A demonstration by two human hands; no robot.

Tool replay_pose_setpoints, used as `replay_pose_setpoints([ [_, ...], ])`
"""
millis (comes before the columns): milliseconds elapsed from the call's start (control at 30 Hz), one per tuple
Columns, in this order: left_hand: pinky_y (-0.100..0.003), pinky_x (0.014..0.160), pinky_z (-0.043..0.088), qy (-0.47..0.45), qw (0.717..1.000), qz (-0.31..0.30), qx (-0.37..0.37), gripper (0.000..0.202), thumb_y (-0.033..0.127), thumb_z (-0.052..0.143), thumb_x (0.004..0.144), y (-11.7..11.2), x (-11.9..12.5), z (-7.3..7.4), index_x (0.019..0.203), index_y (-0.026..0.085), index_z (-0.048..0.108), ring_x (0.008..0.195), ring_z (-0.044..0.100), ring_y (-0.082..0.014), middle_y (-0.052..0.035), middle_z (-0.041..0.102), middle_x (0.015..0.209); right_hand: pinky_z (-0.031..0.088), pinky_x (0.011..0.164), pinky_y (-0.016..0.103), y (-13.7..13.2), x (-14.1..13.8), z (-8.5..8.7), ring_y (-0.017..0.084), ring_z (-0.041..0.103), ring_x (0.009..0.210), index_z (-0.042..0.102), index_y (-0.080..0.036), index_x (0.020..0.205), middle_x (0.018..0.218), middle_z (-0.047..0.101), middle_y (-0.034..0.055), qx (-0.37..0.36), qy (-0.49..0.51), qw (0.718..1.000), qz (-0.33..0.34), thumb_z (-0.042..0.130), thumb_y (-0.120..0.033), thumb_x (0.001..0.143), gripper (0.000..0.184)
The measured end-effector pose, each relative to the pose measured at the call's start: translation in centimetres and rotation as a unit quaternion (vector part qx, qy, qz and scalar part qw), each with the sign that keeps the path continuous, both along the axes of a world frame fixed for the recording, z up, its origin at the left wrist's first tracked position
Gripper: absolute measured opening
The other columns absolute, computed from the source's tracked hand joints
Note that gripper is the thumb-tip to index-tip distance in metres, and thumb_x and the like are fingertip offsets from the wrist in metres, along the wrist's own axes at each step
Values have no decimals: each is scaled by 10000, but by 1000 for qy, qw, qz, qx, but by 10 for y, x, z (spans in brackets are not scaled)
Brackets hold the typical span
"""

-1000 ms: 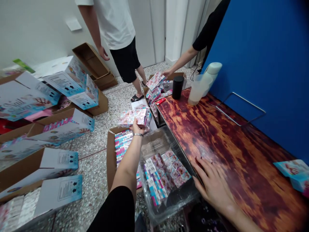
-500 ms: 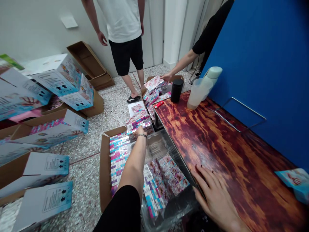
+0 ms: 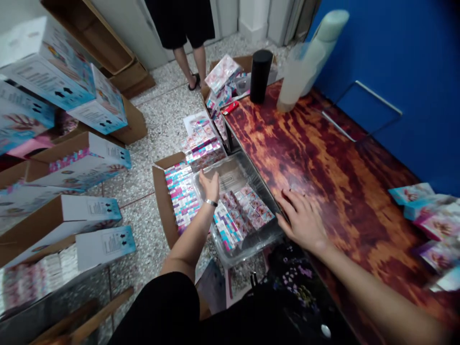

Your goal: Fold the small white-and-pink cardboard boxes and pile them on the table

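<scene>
My left hand (image 3: 210, 187), a bracelet at its wrist, is over the left side of a clear plastic bin (image 3: 230, 261). The thumb stands apart from the fingers and no pack shows in it; whether it touches the bin's rim I cannot tell. Rows of small printed boxes (image 3: 247, 208) fill the bin's near part, while its far part shows bare plastic. My right hand (image 3: 300, 218) lies flat on the wood-patterned table (image 3: 345, 206), fingers spread near its left edge. Beyond my left hand sits a wrapped pack of small boxes (image 3: 205, 152).
A carton (image 3: 163, 201) of small boxes stands left of the bin. More printed cartons (image 3: 97, 206) line the left. The table bears a black cylinder (image 3: 260, 76), a pale bottle (image 3: 323, 48), a wire stand (image 3: 377, 98) and small packs (image 3: 440, 223). A person (image 3: 189, 43) stands beyond.
My left hand has drawn back from the wrapped packs to over the bin. A co-worker's arm has left the far carton. The view has tipped downward; my right hand stays on the table.
</scene>
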State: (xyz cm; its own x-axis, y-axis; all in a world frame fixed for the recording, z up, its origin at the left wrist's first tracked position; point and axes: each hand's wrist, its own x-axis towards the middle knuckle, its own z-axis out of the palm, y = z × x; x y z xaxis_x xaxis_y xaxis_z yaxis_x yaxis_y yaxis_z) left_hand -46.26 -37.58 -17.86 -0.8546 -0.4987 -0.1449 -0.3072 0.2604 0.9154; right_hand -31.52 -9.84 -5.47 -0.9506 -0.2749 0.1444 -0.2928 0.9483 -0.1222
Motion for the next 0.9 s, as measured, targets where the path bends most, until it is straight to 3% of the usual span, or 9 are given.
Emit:
replay_pose_setpoints([
  [100, -328, 1205, 129, -66, 995, -26, -69, 763, 320, 625, 815, 0, 84, 3, 1453, 139, 248, 1462, 183, -229, -137, 246, 1549, 304, 1077, 481, 1, 0, -1, 293, 402, 1302, 499, -193, 1382, 1429, 459, 109, 0, -9, 1000, -2, 498, -354, 934, 476],
  [167, -337, 1205, 134, -112, 988, -41, -97, 780, 375, 617, 809, 5, 133, 2, 1446, 110, 253, 1466, 176, -250, -167, 237, 1549, 301, 1078, 485, 1, 1, -1, 297, 401, 1299, 496, -192, 1385, 1431, 457, 110, 1, -7, 1000, -2, 506, -354, 928, 484],
  [233, -345, 1194, 181, -162, 979, -57, -110, 802, 418, 617, 794, 13, 167, -3, 1431, 74, 271, 1452, 229, -275, -207, 289, 1519, 299, 1081, 484, 2, 1, -2, 297, 398, 1302, 505, -190, 1375, 1428, 459, 111, 1, -2, 1000, 0, 504, -355, 929, 476],
  [300, -353, 1188, 195, -209, 968, -65, -121, 879, 469, 630, 770, 24, 184, -11, 1434, 38, 247, 1453, 227, -297, -247, 273, 1520, 299, 1082, 482, 2, 2, -3, 296, 397, 1306, 515, -189, 1364, 1427, 461, 113, 0, 4, 1000, 3, 501, -359, 932, 464],
  [433, -375, 1198, 128, -279, 947, -59, -148, 1033, 567, 638, 736, 46, 191, -22, 1457, 2, 162, 1487, 57, -316, -285, 104, 1564, 288, 1091, 485, 4, 2, -6, 293, 396, 1311, 524, -183, 1353, 1429, 459, 119, -6, 19, 1000, 9, 497, -359, 931, 458],
  [500, -389, 1197, 123, -308, 937, -49, -157, 1026, 591, 614, 746, 57, 194, -23, 1465, 19, 158, 1487, 39, -322, -272, 84, 1572, 291, 1088, 484, 4, 2, -8, 294, 394, 1312, 520, -181, 1356, 1430, 457, 122, -12, 22, 1000, 11, 491, -361, 932, 462],
  [667, -493, 1120, 284, -390, 910, 7, -143, 1114, 711, 608, 678, 72, 198, -29, 1476, 84, 148, 1434, 214, -403, -279, 204, 1531, 296, 1075, 496, 4, 2, -10, 307, 385, 1310, 509, -182, 1374, 1429, 454, 130, -28, 13, 999, 12, 471, -358, 938, 472],
  [800, -518, 1014, 392, -426, 895, 50, -125, 1204, 776, 631, 590, 67, 181, -38, 1454, 76, 169, 1332, 374, -437, -314, 357, 1401, 291, 1079, 511, 4, 2, -10, 313, 379, 1308, 465, -189, 1419, 1433, 445, 136, -45, 20, 999, 15, 462, -338, 931, 510],
  [900, -562, 959, 411, -426, 896, 53, -115, 1192, 752, 686, 532, 62, 170, -40, 1404, 62, 256, 1280, 413, -480, -341, 396, 1333, 297, 1078, 511, 4, 3, -10, 309, 382, 1305, 472, -188, 1413, 1427, 456, 133, -37, 25, 999, 13, 462, -329, 927, 505],
])
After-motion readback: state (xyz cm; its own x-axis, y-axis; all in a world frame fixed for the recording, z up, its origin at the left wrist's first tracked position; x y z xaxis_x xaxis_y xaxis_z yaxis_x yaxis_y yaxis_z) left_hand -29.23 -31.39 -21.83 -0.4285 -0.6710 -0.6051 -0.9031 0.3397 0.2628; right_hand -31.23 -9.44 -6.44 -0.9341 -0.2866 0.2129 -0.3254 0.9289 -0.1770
